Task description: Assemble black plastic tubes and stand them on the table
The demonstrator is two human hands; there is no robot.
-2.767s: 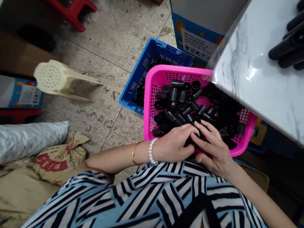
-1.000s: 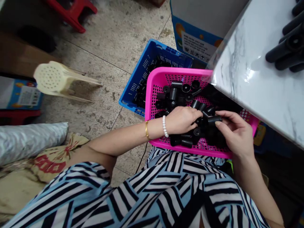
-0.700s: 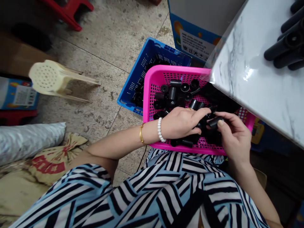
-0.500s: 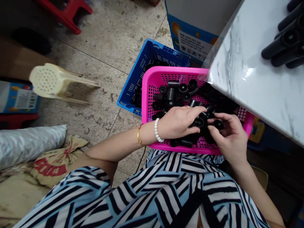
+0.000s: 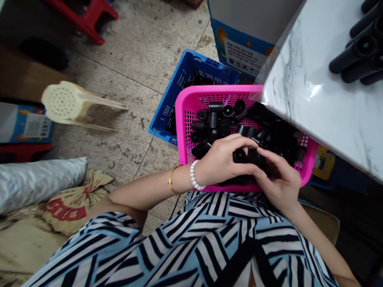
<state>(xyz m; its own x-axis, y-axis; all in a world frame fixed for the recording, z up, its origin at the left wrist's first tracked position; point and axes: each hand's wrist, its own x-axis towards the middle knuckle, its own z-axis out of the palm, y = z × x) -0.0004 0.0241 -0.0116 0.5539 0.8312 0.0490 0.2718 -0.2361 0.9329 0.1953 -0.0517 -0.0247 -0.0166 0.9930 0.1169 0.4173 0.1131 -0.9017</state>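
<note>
My left hand [image 5: 223, 159], with a pearl bracelet and a gold bangle at the wrist, curls around a short black plastic cylinder [image 5: 240, 155] whose round end shows. From the other side my right hand [image 5: 281, 179] closes on the same piece, its fingertips meeting those of the left. Between the fingers the far part of the piece is partly covered, so I cannot tell whether it is one part or two. Both hands are over a pink plastic basket [image 5: 180, 131] that holds many loose black cylinders and caps [image 5: 213, 119].
Behind the basket stands a blue crate [image 5: 167, 103] with black parts inside. A marble-patterned table [image 5: 317, 79] overhangs on the right, bearing several black tubes [image 5: 356, 56]. A printed carton [image 5: 245, 44] is at the back. Left are a cream stool [image 5: 61, 103] and sacks [image 5: 66, 207].
My right hand has moved left, bringing its black piece against my left hand; the fingertips now meet. The pink basket has shifted slightly left in view.
</note>
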